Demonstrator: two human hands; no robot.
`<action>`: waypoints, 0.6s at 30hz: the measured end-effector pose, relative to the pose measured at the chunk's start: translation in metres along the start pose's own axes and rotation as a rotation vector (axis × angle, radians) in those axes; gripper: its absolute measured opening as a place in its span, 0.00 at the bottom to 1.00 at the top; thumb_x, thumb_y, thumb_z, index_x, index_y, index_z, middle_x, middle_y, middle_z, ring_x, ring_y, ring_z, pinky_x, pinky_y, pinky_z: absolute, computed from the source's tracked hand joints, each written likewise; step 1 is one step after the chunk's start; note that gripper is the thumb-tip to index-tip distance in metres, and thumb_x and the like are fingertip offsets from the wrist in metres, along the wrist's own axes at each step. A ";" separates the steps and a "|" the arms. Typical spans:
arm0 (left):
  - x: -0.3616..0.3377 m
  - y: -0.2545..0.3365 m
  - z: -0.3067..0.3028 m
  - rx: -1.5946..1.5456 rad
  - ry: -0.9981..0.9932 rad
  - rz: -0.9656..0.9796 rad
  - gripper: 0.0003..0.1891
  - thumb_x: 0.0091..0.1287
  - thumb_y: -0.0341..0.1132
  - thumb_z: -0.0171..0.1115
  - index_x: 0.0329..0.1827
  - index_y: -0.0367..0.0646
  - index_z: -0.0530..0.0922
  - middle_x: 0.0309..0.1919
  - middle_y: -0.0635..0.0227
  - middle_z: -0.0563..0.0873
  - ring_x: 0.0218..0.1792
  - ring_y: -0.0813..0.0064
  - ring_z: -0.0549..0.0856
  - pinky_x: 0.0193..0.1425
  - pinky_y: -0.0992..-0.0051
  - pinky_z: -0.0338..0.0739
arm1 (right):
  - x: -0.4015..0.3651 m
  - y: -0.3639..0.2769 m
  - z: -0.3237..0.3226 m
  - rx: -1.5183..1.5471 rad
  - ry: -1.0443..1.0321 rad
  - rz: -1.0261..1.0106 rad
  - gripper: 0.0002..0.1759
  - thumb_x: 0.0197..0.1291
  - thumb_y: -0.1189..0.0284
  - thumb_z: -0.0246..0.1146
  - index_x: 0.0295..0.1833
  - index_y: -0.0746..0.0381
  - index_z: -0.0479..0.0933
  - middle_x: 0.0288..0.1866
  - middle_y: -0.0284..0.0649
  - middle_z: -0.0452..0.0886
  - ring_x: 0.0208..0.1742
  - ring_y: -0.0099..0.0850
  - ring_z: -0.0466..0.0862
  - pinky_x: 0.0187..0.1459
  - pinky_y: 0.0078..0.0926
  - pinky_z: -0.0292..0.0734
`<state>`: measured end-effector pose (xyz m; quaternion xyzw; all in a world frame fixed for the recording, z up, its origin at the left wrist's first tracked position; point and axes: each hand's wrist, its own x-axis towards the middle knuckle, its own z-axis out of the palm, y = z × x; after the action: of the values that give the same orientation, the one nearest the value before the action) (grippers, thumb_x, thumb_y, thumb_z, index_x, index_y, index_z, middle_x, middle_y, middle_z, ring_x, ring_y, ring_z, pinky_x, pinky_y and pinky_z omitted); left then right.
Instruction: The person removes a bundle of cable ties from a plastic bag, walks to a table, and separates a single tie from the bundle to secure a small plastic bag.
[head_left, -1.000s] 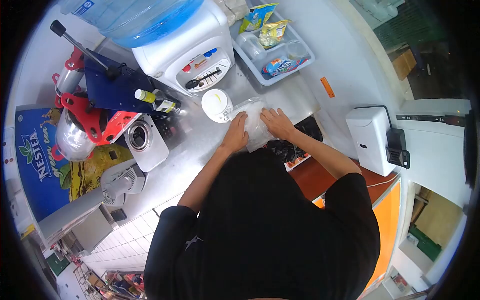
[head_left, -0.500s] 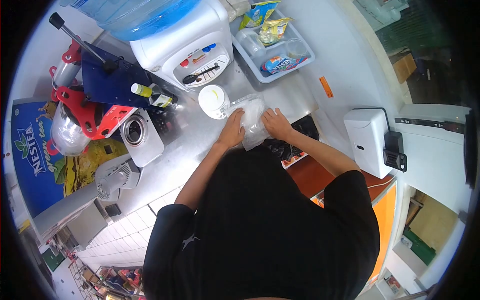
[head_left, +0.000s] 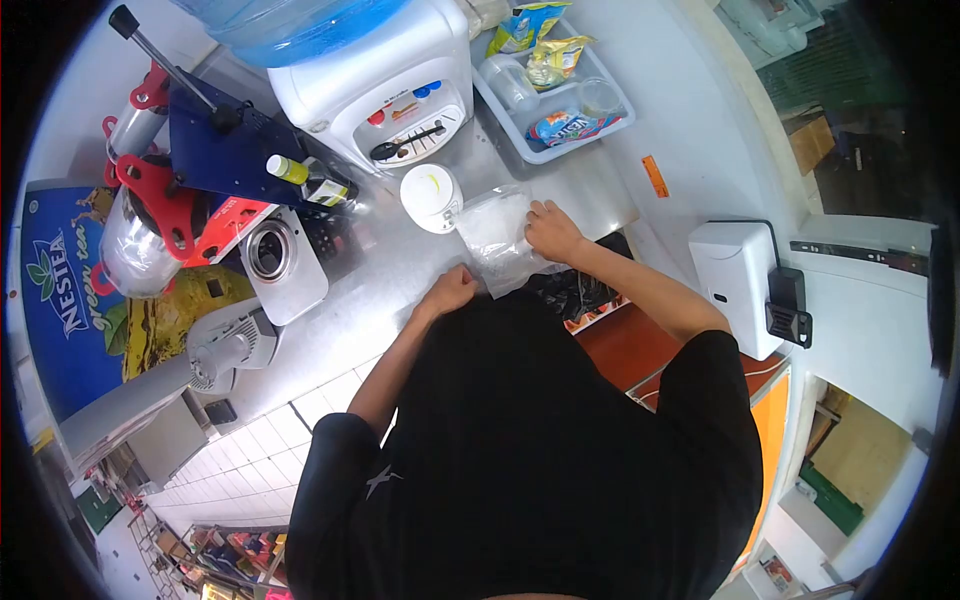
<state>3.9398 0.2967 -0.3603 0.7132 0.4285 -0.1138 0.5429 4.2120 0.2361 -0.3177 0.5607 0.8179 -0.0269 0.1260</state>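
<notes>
So the clear plastic bag (head_left: 497, 240) is on the steel counter (head_left: 375, 270), just beside a white round container (head_left: 431, 197). Fingers of the right hand (head_left: 553, 232) are curled closed over the bag's right edge; the left hand (head_left: 450, 291) is bunched up by its lower left edge, can't tell if it's pinching anything. I'd go light on the grip and tug evenly from both sides, since thin plastic probably creases easily. Counts: one bag, one container, one capped bottle (head_left: 325, 187), one water dispenser (head_left: 335, 110), one tray (head_left: 580, 148) holding three packets (head_left: 555, 62) and two clear cups (head_left: 510, 84).
</notes>
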 end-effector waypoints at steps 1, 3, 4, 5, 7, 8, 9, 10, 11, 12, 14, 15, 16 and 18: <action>0.005 -0.004 0.007 -0.003 0.000 0.000 0.17 0.65 0.43 0.62 0.43 0.35 0.79 0.37 0.52 0.87 0.41 0.56 0.86 0.48 0.62 0.79 | 0.001 0.001 -0.013 -0.046 -0.002 -0.035 0.07 0.53 0.65 0.66 0.34 0.55 0.87 0.44 0.36 0.84 0.56 0.35 0.76 0.56 0.38 0.68; 0.016 -0.010 0.018 -0.086 -0.013 0.075 0.19 0.64 0.42 0.62 0.44 0.32 0.80 0.39 0.55 0.88 0.41 0.64 0.86 0.46 0.65 0.79 | 0.001 -0.001 -0.029 -0.104 0.014 -0.043 0.07 0.54 0.65 0.66 0.33 0.54 0.87 0.44 0.36 0.84 0.57 0.35 0.75 0.56 0.39 0.67; 0.022 -0.014 0.021 -0.090 -0.013 0.076 0.19 0.64 0.42 0.62 0.44 0.32 0.80 0.39 0.55 0.88 0.41 0.64 0.86 0.46 0.65 0.79 | 0.000 -0.003 -0.033 -0.161 0.034 -0.050 0.07 0.54 0.65 0.66 0.31 0.53 0.87 0.43 0.36 0.84 0.58 0.36 0.74 0.57 0.40 0.67; 0.023 -0.011 0.020 -0.137 -0.103 0.031 0.19 0.66 0.43 0.61 0.47 0.32 0.79 0.39 0.56 0.87 0.40 0.67 0.86 0.46 0.67 0.79 | 0.000 -0.005 -0.034 -0.164 0.031 -0.053 0.07 0.54 0.65 0.66 0.31 0.53 0.87 0.43 0.36 0.84 0.58 0.36 0.74 0.57 0.40 0.67; 0.023 -0.006 0.017 -0.192 -0.191 -0.013 0.20 0.68 0.43 0.60 0.50 0.32 0.78 0.40 0.58 0.87 0.40 0.70 0.85 0.45 0.70 0.80 | -0.001 -0.009 -0.038 -0.175 -0.008 -0.027 0.08 0.54 0.64 0.67 0.33 0.54 0.87 0.44 0.41 0.86 0.55 0.36 0.79 0.58 0.41 0.66; 0.024 -0.007 0.017 -0.184 -0.208 -0.012 0.20 0.69 0.43 0.59 0.50 0.31 0.77 0.40 0.57 0.87 0.40 0.70 0.85 0.45 0.70 0.80 | 0.001 -0.009 -0.035 -0.178 -0.011 -0.033 0.08 0.54 0.64 0.67 0.33 0.54 0.87 0.44 0.41 0.86 0.55 0.36 0.79 0.58 0.41 0.66; 0.025 -0.008 0.019 -0.176 -0.226 -0.011 0.21 0.70 0.43 0.58 0.51 0.31 0.77 0.41 0.57 0.87 0.40 0.69 0.85 0.45 0.70 0.80 | 0.005 -0.007 -0.027 0.013 -0.210 0.026 0.10 0.54 0.62 0.66 0.35 0.57 0.87 0.47 0.45 0.85 0.56 0.38 0.81 0.59 0.43 0.69; 0.024 -0.009 0.021 -0.183 -0.224 -0.011 0.21 0.70 0.43 0.58 0.51 0.31 0.77 0.41 0.57 0.87 0.40 0.69 0.85 0.45 0.70 0.80 | 0.009 -0.005 -0.021 0.204 -0.409 0.087 0.13 0.54 0.61 0.66 0.37 0.60 0.86 0.51 0.49 0.85 0.57 0.41 0.82 0.60 0.45 0.72; 0.025 -0.013 0.025 -0.286 -0.197 -0.029 0.21 0.69 0.44 0.60 0.51 0.30 0.79 0.39 0.58 0.87 0.38 0.69 0.86 0.43 0.70 0.80 | 0.010 -0.003 -0.013 0.201 -0.412 0.083 0.13 0.54 0.61 0.66 0.37 0.60 0.86 0.51 0.49 0.85 0.57 0.41 0.82 0.60 0.45 0.72; 0.023 -0.013 0.027 -0.387 -0.171 -0.047 0.22 0.68 0.45 0.62 0.50 0.30 0.80 0.37 0.59 0.88 0.36 0.70 0.86 0.41 0.69 0.80 | 0.009 0.001 -0.006 0.320 -0.419 0.142 0.14 0.55 0.62 0.66 0.40 0.61 0.85 0.51 0.52 0.85 0.55 0.44 0.84 0.59 0.46 0.74; 0.025 -0.011 0.026 -0.376 -0.215 -0.082 0.23 0.69 0.45 0.61 0.53 0.31 0.79 0.39 0.59 0.88 0.38 0.70 0.86 0.41 0.70 0.80 | 0.008 0.007 0.008 0.436 -0.425 0.201 0.16 0.55 0.62 0.65 0.42 0.62 0.84 0.51 0.54 0.85 0.54 0.47 0.85 0.59 0.47 0.77; 0.024 -0.010 0.026 -0.360 -0.261 -0.118 0.23 0.70 0.46 0.60 0.56 0.31 0.77 0.40 0.59 0.88 0.39 0.70 0.86 0.42 0.70 0.80 | 0.006 0.009 0.013 0.494 -0.437 0.180 0.18 0.56 0.61 0.65 0.45 0.63 0.84 0.50 0.54 0.85 0.54 0.49 0.85 0.58 0.47 0.78; 0.023 -0.008 0.027 -0.362 -0.262 -0.117 0.23 0.70 0.46 0.60 0.56 0.31 0.77 0.40 0.59 0.88 0.39 0.70 0.86 0.42 0.70 0.80 | 0.005 0.010 0.019 0.552 -0.448 0.160 0.19 0.56 0.61 0.65 0.48 0.63 0.83 0.49 0.54 0.85 0.54 0.51 0.85 0.58 0.47 0.79; 0.024 -0.008 0.031 -0.463 -0.249 -0.173 0.24 0.71 0.46 0.58 0.60 0.33 0.75 0.45 0.59 0.86 0.40 0.71 0.87 0.43 0.71 0.79 | 0.002 0.007 0.013 0.557 -0.447 0.169 0.19 0.57 0.60 0.65 0.47 0.63 0.83 0.49 0.53 0.86 0.53 0.51 0.85 0.58 0.46 0.79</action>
<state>3.9582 0.2822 -0.3926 0.5115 0.4322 -0.1456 0.7282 4.2198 0.2380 -0.3298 0.6195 0.6823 -0.3598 0.1459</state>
